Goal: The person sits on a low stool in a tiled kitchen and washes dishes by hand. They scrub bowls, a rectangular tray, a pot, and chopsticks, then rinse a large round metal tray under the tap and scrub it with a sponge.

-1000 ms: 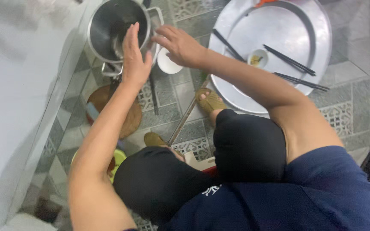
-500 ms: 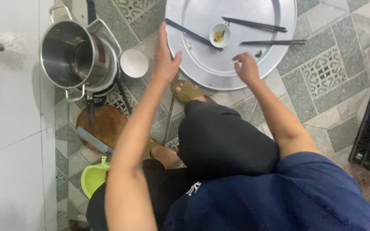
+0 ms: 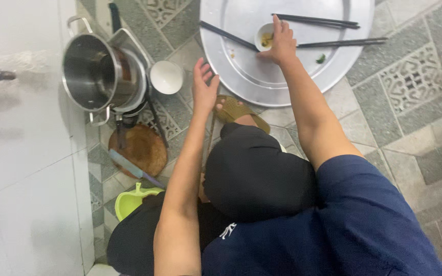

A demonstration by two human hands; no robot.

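From the head view, the right hand (image 3: 281,45) rests fingers on a small sauce dish (image 3: 265,37) atop the round metal tray (image 3: 241,76), far right. The left hand (image 3: 204,88) hovers open, empty, near a white bowl (image 3: 166,77) beside the steel pot (image 3: 90,71).

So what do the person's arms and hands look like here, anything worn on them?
Both arms are bare from the upper arm down. The left hand and the right hand wear no gloves, and no rings, watch or bracelets show. A dark blue short sleeve covers the right upper arm; the left sleeve end is out of view.
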